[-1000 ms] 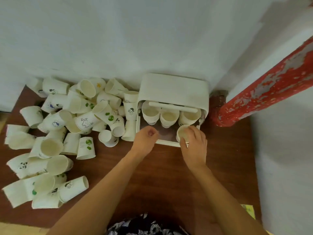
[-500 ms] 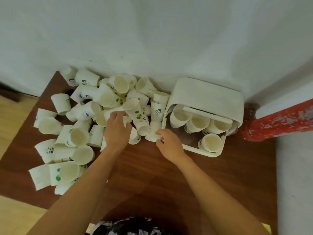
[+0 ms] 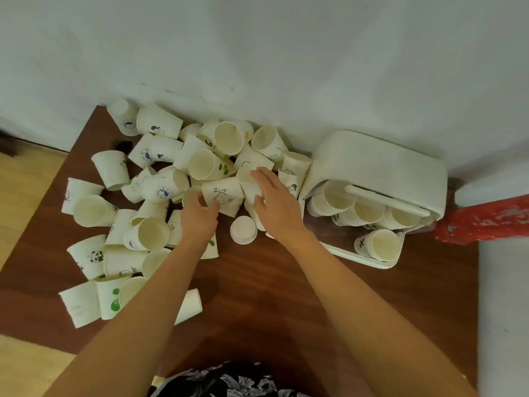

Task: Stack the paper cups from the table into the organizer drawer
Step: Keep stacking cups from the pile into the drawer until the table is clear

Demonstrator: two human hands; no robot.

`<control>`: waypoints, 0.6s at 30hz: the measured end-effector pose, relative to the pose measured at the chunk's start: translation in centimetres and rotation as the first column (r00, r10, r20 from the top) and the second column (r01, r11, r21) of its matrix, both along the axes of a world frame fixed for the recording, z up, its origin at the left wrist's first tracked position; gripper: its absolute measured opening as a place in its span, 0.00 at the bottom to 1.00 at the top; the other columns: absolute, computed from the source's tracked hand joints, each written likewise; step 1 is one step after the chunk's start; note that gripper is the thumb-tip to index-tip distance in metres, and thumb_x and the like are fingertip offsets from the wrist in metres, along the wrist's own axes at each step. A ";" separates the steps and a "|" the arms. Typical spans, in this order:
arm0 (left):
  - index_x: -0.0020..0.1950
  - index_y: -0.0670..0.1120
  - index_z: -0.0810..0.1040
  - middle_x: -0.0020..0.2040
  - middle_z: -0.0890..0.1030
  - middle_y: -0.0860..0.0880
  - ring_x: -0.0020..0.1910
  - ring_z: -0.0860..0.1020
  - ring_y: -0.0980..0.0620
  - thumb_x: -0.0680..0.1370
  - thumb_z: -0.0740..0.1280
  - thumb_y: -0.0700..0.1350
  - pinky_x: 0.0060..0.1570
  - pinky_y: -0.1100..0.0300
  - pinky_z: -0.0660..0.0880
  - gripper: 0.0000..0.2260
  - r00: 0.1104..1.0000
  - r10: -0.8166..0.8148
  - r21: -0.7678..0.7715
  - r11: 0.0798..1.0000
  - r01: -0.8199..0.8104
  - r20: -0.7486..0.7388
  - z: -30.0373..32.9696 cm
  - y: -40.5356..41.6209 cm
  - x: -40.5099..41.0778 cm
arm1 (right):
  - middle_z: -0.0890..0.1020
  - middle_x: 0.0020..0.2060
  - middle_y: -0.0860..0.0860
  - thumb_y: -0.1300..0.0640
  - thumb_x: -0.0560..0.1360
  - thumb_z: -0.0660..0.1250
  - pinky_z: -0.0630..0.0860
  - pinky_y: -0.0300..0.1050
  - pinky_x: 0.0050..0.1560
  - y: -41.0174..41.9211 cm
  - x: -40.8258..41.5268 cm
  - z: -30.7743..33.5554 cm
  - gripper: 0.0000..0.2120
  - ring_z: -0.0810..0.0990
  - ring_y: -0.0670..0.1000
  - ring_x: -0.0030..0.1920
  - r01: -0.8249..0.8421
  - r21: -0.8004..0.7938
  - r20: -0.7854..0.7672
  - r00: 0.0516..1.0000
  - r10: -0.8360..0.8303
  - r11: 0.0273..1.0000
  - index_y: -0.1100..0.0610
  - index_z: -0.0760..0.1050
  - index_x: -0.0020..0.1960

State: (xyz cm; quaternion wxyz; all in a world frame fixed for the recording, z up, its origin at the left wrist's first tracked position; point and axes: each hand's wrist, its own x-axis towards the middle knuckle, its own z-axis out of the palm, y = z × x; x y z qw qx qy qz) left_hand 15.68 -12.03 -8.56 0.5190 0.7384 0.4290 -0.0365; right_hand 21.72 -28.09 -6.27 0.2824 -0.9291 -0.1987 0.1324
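Matt paper cups point(image 3: 160, 193), glossy wood table point(image 3: 257, 296), smooth plastic organizer point(image 3: 380, 164)

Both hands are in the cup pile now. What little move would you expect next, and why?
Probably lifting the bear-print cup: the left hand already grips its edge, the right hand lies open across neighbouring cups, and the drawer has room.

White paper cups point(image 3: 197, 164) with small printed cartoons, apparently a bear, panda; white organizer drawer point(image 3: 380, 167); reddish-brown table point(image 3: 257, 296)

A brown wooden table point(image 3: 257, 310) sits against a pale wall point(image 3: 257, 53). The floor point(image 3: 25, 196) is light wood (a red post point(image 3: 486, 222) stands right).
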 end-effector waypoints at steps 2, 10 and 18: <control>0.53 0.50 0.75 0.48 0.81 0.49 0.40 0.82 0.48 0.78 0.65 0.43 0.43 0.47 0.81 0.05 0.999 -0.039 -0.005 0.999 0.039 0.018 0.3 0.4 0.1 | 0.66 0.73 0.47 0.58 0.80 0.59 0.74 0.51 0.57 1.1 0.4 -0.1 0.22 0.71 0.54 0.66 -0.048 -0.060 -0.008 0.999 0.047 0.997 0.50 0.64 0.73; 0.60 0.48 0.78 0.51 0.81 0.50 0.40 0.82 0.53 0.79 0.66 0.44 0.44 0.51 0.82 0.10 0.971 -0.165 0.096 0.984 0.150 0.172 3.4 0.6 -2.3 | 0.79 0.54 0.50 0.58 0.79 0.60 0.75 0.50 0.47 0.1 -1.5 -0.1 0.12 0.77 0.54 0.53 0.159 -0.025 0.081 0.984 -0.157 0.987 0.55 0.78 0.60; 0.58 0.47 0.80 0.52 0.80 0.53 0.48 0.78 0.58 0.78 0.67 0.44 0.44 0.74 0.71 0.09 0.870 -0.390 0.270 0.910 0.314 0.302 7.5 -5.3 -5.1 | 0.81 0.52 0.49 0.55 0.81 0.60 0.69 0.40 0.47 -7.7 -6.8 2.7 0.12 0.78 0.49 0.50 0.333 0.107 0.103 0.934 -0.343 0.937 0.55 0.78 0.61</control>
